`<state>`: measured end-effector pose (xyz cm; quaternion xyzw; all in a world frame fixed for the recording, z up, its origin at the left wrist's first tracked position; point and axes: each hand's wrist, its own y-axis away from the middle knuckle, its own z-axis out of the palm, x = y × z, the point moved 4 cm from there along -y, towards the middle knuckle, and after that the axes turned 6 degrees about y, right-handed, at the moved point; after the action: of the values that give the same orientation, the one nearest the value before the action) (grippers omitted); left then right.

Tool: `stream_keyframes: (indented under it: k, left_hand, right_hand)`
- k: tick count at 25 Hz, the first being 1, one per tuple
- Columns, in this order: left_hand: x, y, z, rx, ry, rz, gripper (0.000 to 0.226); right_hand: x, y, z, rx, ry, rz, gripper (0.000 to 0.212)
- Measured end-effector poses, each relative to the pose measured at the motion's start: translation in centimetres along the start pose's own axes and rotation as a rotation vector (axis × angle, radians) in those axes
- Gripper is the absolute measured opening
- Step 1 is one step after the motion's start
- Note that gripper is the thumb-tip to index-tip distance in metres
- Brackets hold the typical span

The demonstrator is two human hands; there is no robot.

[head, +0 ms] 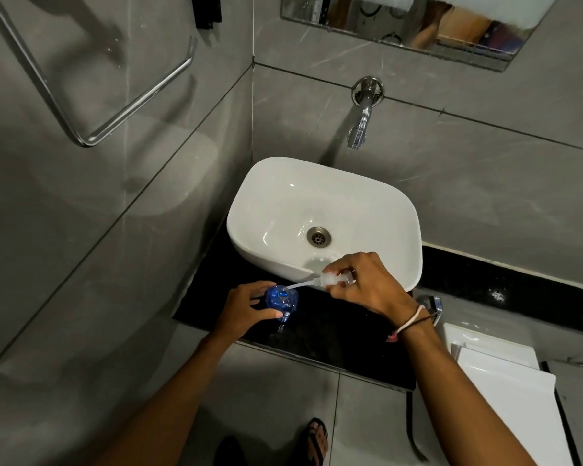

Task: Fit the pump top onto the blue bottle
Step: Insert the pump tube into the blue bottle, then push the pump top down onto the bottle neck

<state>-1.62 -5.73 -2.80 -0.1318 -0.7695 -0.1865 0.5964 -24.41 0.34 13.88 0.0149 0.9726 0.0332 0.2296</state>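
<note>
The step in hand looks like threading the dip tube into the neck before the collar can be seated. To do it well, I would keep the blue bottle (281, 301) steady and upright on the black counter (344, 344), swing the pump top (334, 280) up from its near-horizontal lie until the tube stands over the neck, then lower it straight down and turn the collar only once it sits square on the thread. The tube is thin and looks flexible, so pushing while it is slanted would probably bend it against the rim.

Nearest the camera, the left hand (246, 307) wraps the bottle from about 8 o'clock, its fingers curled around the body and the thumb low at 5 o'clock; the open neck faces upward, uncovered.

From the neck the dip tube (300, 285) runs out toward 2 o'clock, its tip at or just inside the opening; which, I cannot tell.

Further along, the right hand (367, 284) pinches the pump top by its collar, fingertips clenched on it from above and the nozzle end tucked under the knuckles. That hand hovers over the near rim of the white basin (377, 203), beyond which a wall tap (362, 119) hangs at 12 o'clock.
</note>
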Motion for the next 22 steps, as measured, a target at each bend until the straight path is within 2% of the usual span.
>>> stream_keyframes:
  k: [8,15,17,20,22]
  left_hand:
    - [-0.7,0.2,0.0,0.011,0.007,0.011,0.068]
    - [-0.1,0.7,0.1,0.013,-0.100,0.068,0.072]
    - [0.8,1.1,0.1,0.023,-0.275,0.152,0.073]
    - [2.1,1.7,-0.1,0.082,-0.734,0.333,0.073]
    - [2.5,2.1,0.0,0.109,-0.875,0.374,0.070]
  right_hand:
    - [-1.5,-0.9,-1.2,-0.010,0.023,-0.026,0.027]
    - [-3.7,-1.8,0.2,-0.166,0.085,-0.054,0.021]
    - [-4.7,-2.3,0.9,-0.210,0.145,-0.084,0.018]
    - [-5.9,-3.1,2.7,-0.253,0.334,-0.129,0.027]
    - [-6.2,-3.6,4.3,-0.281,0.431,-0.148,0.027]
